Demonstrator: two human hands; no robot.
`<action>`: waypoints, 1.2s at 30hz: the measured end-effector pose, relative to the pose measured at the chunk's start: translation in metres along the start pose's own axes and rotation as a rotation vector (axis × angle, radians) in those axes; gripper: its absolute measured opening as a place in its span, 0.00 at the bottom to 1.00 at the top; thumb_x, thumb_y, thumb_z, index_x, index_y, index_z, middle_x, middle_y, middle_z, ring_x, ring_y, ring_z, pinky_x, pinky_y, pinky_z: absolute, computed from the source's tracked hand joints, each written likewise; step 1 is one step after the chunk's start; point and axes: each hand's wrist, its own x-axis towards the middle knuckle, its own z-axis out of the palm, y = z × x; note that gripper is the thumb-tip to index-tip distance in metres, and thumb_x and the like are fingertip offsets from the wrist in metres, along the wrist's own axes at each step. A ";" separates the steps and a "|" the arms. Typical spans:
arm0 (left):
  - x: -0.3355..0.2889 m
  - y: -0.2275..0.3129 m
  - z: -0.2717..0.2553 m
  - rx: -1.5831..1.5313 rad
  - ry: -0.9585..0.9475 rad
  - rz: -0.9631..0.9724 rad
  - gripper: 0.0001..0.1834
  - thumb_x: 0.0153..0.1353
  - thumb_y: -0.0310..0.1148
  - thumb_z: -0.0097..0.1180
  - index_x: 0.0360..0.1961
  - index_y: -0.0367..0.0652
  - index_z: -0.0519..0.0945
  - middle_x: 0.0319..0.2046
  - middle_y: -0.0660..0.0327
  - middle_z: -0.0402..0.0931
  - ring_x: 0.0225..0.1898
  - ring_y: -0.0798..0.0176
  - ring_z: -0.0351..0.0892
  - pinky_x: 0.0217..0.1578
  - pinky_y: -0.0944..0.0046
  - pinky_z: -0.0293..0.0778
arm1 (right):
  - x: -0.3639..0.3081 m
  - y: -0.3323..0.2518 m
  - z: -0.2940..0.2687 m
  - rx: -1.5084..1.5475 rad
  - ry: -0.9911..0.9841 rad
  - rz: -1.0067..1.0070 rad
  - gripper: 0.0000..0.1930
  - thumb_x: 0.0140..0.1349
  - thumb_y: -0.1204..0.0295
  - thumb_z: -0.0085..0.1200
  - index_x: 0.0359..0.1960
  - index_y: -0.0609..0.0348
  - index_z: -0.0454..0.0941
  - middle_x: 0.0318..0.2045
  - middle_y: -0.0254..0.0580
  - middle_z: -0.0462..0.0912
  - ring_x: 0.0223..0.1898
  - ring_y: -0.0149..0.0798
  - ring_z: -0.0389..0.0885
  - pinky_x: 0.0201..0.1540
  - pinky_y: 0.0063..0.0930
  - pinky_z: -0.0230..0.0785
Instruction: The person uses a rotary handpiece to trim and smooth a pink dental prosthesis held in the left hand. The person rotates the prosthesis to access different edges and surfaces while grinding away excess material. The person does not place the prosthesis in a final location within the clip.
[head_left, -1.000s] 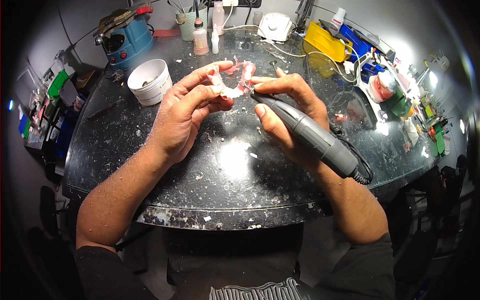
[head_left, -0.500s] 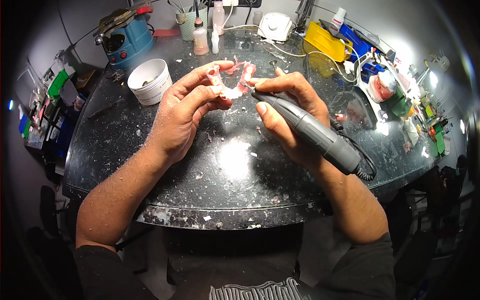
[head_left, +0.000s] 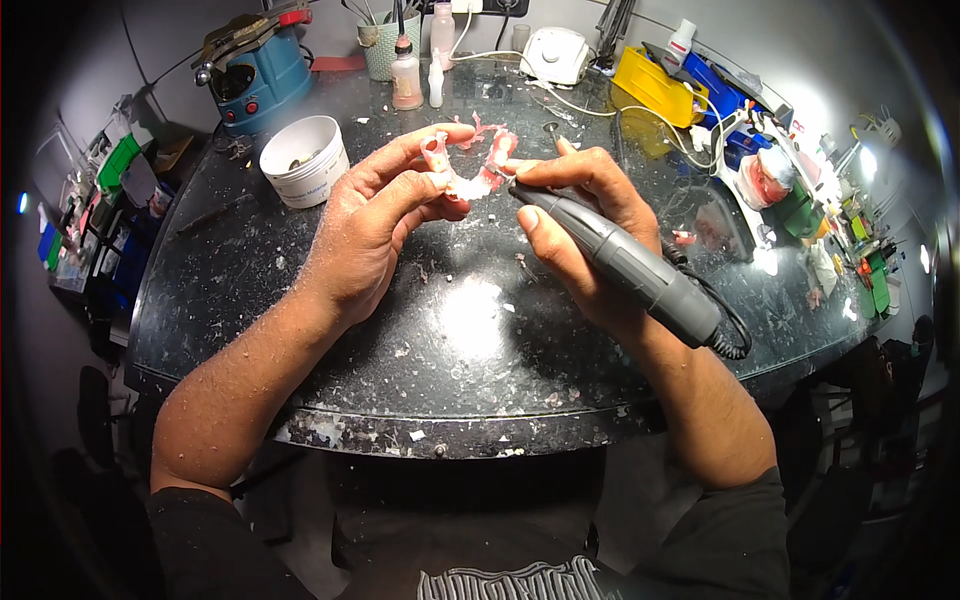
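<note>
Blk/dk-grey T-shirt, short slvs ending abt the elbow, both L & R; lt-grey squiggly print on front. Forearms & hands bare, w/ tiny pale specks on L forearm.

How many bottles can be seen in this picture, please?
4: a pink-filled bottle, a small white bottle to its right, a pale pink bottle behind them, and a white bottle near the yellow bin. More may be hidden.
</note>
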 end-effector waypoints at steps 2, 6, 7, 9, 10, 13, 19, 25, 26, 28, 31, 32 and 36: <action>0.000 0.000 -0.001 0.004 0.004 -0.006 0.25 0.66 0.32 0.54 0.63 0.36 0.74 0.57 0.56 0.74 0.50 0.66 0.77 0.55 0.60 0.75 | 0.000 0.003 -0.001 -0.007 -0.012 -0.008 0.12 0.57 0.72 0.64 0.43 0.57 0.82 0.36 0.40 0.84 0.41 0.35 0.85 0.61 0.37 0.70; 0.001 0.000 -0.004 -0.009 0.005 -0.037 0.25 0.66 0.33 0.54 0.63 0.35 0.74 0.59 0.56 0.74 0.49 0.66 0.78 0.55 0.61 0.75 | 0.000 0.005 0.000 -0.022 -0.033 -0.075 0.12 0.57 0.71 0.64 0.43 0.54 0.82 0.37 0.39 0.86 0.43 0.37 0.86 0.71 0.49 0.58; 0.001 0.001 -0.004 -0.009 0.006 -0.038 0.25 0.66 0.33 0.54 0.63 0.35 0.74 0.59 0.56 0.74 0.49 0.66 0.78 0.55 0.61 0.75 | 0.000 0.004 0.001 0.038 -0.005 -0.036 0.12 0.57 0.71 0.65 0.43 0.54 0.82 0.38 0.38 0.86 0.43 0.38 0.86 0.72 0.52 0.56; 0.000 0.002 -0.001 -0.009 0.009 -0.037 0.25 0.66 0.33 0.54 0.63 0.35 0.73 0.57 0.56 0.75 0.49 0.66 0.78 0.55 0.61 0.75 | 0.000 0.007 0.001 0.015 -0.007 -0.048 0.12 0.57 0.71 0.65 0.43 0.54 0.82 0.38 0.38 0.86 0.43 0.38 0.86 0.72 0.51 0.57; 0.001 0.002 -0.002 -0.010 0.009 -0.037 0.25 0.66 0.33 0.54 0.63 0.35 0.73 0.57 0.56 0.75 0.49 0.66 0.78 0.55 0.61 0.75 | 0.000 0.008 0.000 -0.009 -0.008 -0.060 0.12 0.57 0.72 0.65 0.44 0.54 0.82 0.38 0.39 0.86 0.43 0.38 0.86 0.72 0.51 0.57; 0.001 0.001 -0.004 -0.007 -0.011 -0.052 0.25 0.66 0.33 0.54 0.63 0.35 0.73 0.57 0.56 0.75 0.48 0.66 0.78 0.55 0.61 0.75 | 0.001 0.006 -0.003 -0.072 -0.070 -0.094 0.12 0.57 0.72 0.65 0.44 0.54 0.82 0.38 0.39 0.86 0.43 0.37 0.86 0.73 0.51 0.56; 0.000 0.001 -0.002 0.006 0.012 -0.030 0.25 0.66 0.33 0.54 0.63 0.35 0.73 0.55 0.57 0.76 0.47 0.66 0.78 0.54 0.61 0.75 | 0.000 0.004 0.000 0.000 -0.020 -0.015 0.13 0.57 0.73 0.64 0.45 0.55 0.81 0.38 0.40 0.84 0.42 0.36 0.85 0.59 0.37 0.72; 0.001 0.001 -0.002 0.014 -0.016 0.006 0.26 0.66 0.33 0.53 0.64 0.35 0.72 0.53 0.57 0.76 0.48 0.66 0.78 0.55 0.61 0.74 | 0.000 0.002 0.000 -0.012 -0.019 -0.024 0.13 0.57 0.72 0.65 0.45 0.55 0.82 0.37 0.40 0.84 0.41 0.36 0.85 0.63 0.38 0.68; 0.001 0.001 -0.002 0.018 -0.016 -0.003 0.26 0.67 0.33 0.52 0.65 0.35 0.72 0.53 0.57 0.76 0.47 0.66 0.78 0.55 0.61 0.74 | 0.000 0.003 0.000 0.020 0.003 0.003 0.13 0.57 0.72 0.65 0.45 0.55 0.82 0.37 0.40 0.84 0.42 0.36 0.85 0.65 0.40 0.66; 0.000 0.002 -0.004 0.024 -0.012 -0.011 0.26 0.67 0.33 0.52 0.65 0.34 0.72 0.53 0.57 0.76 0.47 0.66 0.78 0.55 0.62 0.74 | 0.002 0.006 -0.003 -0.077 -0.076 -0.123 0.13 0.57 0.72 0.65 0.45 0.54 0.82 0.37 0.39 0.84 0.42 0.35 0.85 0.71 0.45 0.59; 0.001 0.004 -0.005 -0.003 -0.020 -0.029 0.26 0.67 0.32 0.52 0.65 0.35 0.71 0.54 0.57 0.75 0.47 0.67 0.78 0.55 0.62 0.74 | 0.000 0.005 0.002 0.035 -0.002 -0.054 0.13 0.57 0.72 0.65 0.45 0.54 0.82 0.37 0.39 0.84 0.42 0.34 0.85 0.71 0.45 0.59; 0.001 0.004 -0.004 -0.021 -0.023 -0.048 0.26 0.67 0.33 0.52 0.65 0.35 0.71 0.55 0.57 0.75 0.47 0.67 0.78 0.54 0.62 0.74 | -0.001 0.005 0.003 0.035 -0.003 -0.054 0.13 0.57 0.72 0.65 0.45 0.54 0.82 0.37 0.39 0.84 0.42 0.34 0.85 0.71 0.45 0.59; 0.001 0.004 -0.005 -0.045 -0.019 -0.091 0.27 0.66 0.33 0.52 0.66 0.35 0.70 0.56 0.58 0.74 0.47 0.67 0.78 0.53 0.63 0.75 | 0.000 0.005 -0.002 0.006 -0.029 -0.028 0.13 0.57 0.72 0.65 0.45 0.56 0.82 0.37 0.40 0.84 0.41 0.35 0.85 0.61 0.38 0.69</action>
